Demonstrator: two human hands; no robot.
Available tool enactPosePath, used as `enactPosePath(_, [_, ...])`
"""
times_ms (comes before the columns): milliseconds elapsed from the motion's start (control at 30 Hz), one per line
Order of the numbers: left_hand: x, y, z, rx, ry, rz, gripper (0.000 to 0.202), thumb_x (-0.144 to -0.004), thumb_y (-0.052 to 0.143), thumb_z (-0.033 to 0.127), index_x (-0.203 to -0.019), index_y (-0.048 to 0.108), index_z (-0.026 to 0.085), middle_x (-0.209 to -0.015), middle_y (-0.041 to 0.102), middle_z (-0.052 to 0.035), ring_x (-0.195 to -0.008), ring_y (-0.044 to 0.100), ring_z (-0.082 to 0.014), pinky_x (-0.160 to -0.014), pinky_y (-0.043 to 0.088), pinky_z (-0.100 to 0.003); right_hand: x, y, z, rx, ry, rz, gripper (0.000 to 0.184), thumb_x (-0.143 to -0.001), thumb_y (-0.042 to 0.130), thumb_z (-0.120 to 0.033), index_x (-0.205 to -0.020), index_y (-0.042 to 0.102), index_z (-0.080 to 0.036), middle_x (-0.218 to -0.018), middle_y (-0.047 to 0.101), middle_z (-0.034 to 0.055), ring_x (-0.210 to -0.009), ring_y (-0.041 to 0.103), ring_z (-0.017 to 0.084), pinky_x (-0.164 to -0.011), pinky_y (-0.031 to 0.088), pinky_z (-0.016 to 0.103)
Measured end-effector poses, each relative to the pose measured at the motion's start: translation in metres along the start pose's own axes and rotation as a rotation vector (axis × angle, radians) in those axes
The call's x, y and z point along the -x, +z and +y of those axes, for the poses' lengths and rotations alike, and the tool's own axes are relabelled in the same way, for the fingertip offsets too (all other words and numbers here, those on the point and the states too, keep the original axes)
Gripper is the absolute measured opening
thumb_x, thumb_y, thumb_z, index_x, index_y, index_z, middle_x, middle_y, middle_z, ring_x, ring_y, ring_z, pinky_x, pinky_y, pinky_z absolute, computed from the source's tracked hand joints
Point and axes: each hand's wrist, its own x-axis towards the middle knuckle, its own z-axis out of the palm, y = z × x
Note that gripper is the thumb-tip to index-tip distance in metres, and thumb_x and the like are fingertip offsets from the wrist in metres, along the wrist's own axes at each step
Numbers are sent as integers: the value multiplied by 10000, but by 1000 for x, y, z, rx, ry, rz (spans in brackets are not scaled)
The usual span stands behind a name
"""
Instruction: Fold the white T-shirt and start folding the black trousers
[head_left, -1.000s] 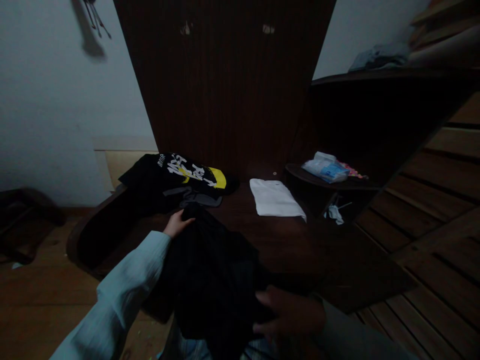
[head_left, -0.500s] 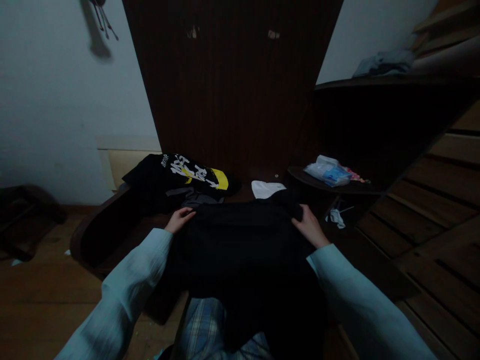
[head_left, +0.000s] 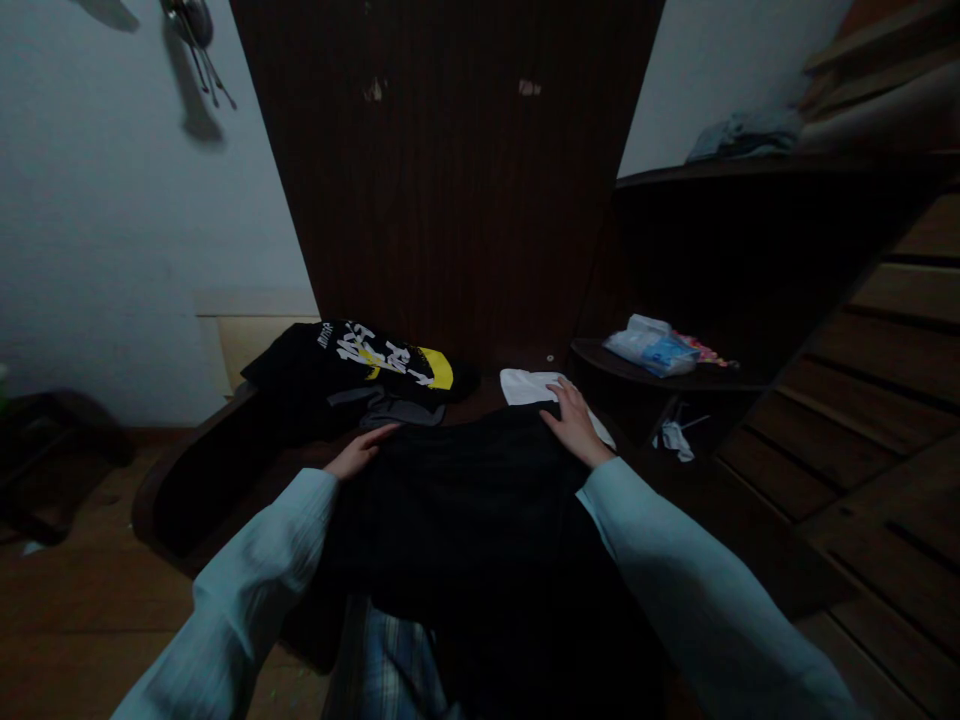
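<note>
A black garment (head_left: pixel 465 510) lies spread over my lap and the dark wooden seat; its dark folds hide what kind it is. My left hand (head_left: pixel 362 453) rests on its upper left edge, fingers stretched out toward the right. At the upper right edge, my right hand (head_left: pixel 574 425) touches the cloth with its fingers apart, the tips reaching over a white cloth (head_left: pixel 525 386) behind. Blue plaid fabric (head_left: pixel 397 655) shows below the garment.
A black shirt with white and yellow print (head_left: pixel 390 358) and a grey cloth (head_left: pixel 405 408) lie at the seat's back left. Right of the seat, a corner shelf (head_left: pixel 600 353) bears a plastic packet (head_left: pixel 652 347). The curved armrest (head_left: pixel 172 480) rises at left.
My right hand has moved left and inward with the garment's right edge, and its fingers have spread. More of the white cloth shows. My left hand's fingers have straightened. The view has shifted slightly.
</note>
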Motion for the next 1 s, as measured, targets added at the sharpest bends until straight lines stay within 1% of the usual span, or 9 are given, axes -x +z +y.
enactPosePath(133, [1, -1, 7, -172, -55, -60, 254, -608, 417, 153, -707, 651, 157, -926, 623, -59, -956, 557, -216, -902, 396, -341, -4, 34, -3, 164, 50, -58, 353, -780, 471, -289, -1107, 497, -159, -1307, 402, 147, -1224, 315, 295, -962, 266, 476])
enactPosePath(267, [7, 5, 12, -235, -54, -53, 187, -657, 463, 213, -719, 632, 160, -849, 601, -34, -848, 565, -178, -849, 418, -312, 4, 45, -1, 165, 45, -20, 195, -795, 408, -238, -898, 554, -160, -1115, 547, 140, -1118, 417, 264, -944, 275, 434])
enactPosePath(367, [14, 11, 20, -295, 25, -49, 185, -638, 568, 305, -758, 624, 177, -862, 592, -31, -868, 553, -181, -870, 405, -316, 7, 41, -1, 128, 27, -36, 218, -774, 373, -180, -915, 535, -146, -1021, 580, 135, -1054, 460, 245, -942, 276, 416])
enactPosePath(433, [20, 13, 28, -323, 68, -68, 253, -611, 616, 358, -798, 621, 187, -883, 591, -34, -889, 549, -190, -882, 399, -327, 8, 38, -3, 140, 81, -50, 283, -776, 363, -193, -1007, 508, -113, -1073, 560, 157, -1083, 441, 257, -951, 263, 430])
enactPosePath(567, [37, 9, 42, -280, 75, -206, 294, -627, 625, 392, -868, 625, 225, -948, 617, -18, -950, 550, -185, -908, 386, -311, 6, 36, -5, 186, 175, -48, 388, -788, 387, -273, -1118, 463, -82, -1135, 527, 181, -1112, 413, 287, -952, 249, 456])
enactPosePath(667, [52, 3, 44, -232, 28, -278, 356, -627, 636, 378, -957, 611, 249, -1020, 623, -5, -979, 552, -185, -897, 399, -295, 5, 32, -5, 179, 224, -58, 371, -791, 399, -314, -1075, 505, -101, -1045, 555, 181, -1028, 454, 299, -883, 310, 453])
enactPosePath(833, [69, -16, 33, -276, -6, -209, 291, -663, 563, 344, -925, 627, 234, -993, 637, -27, -951, 568, -201, -867, 419, -304, 4, 19, -7, 159, 226, -62, 261, -770, 414, -235, -967, 552, -134, -966, 574, 143, -964, 479, 277, -835, 347, 404])
enactPosePath(900, [71, -27, 27, -306, 9, -193, 267, -672, 534, 337, -892, 643, 230, -952, 645, -33, -922, 576, -202, -854, 425, -304, 2, 10, -8, 139, 240, -128, 212, -738, 441, -198, -904, 563, -153, -922, 593, 106, -914, 508, 246, -810, 368, 361])
enactPosePath(1000, [67, -47, 23, -370, 13, -154, 255, -664, 507, 310, -846, 664, 226, -877, 652, -35, -877, 584, -198, -827, 439, -301, 1, -7, -10, 43, 238, -343, 163, -693, 491, -183, -834, 571, -168, -841, 611, 63, -797, 545, 196, -721, 400, 292])
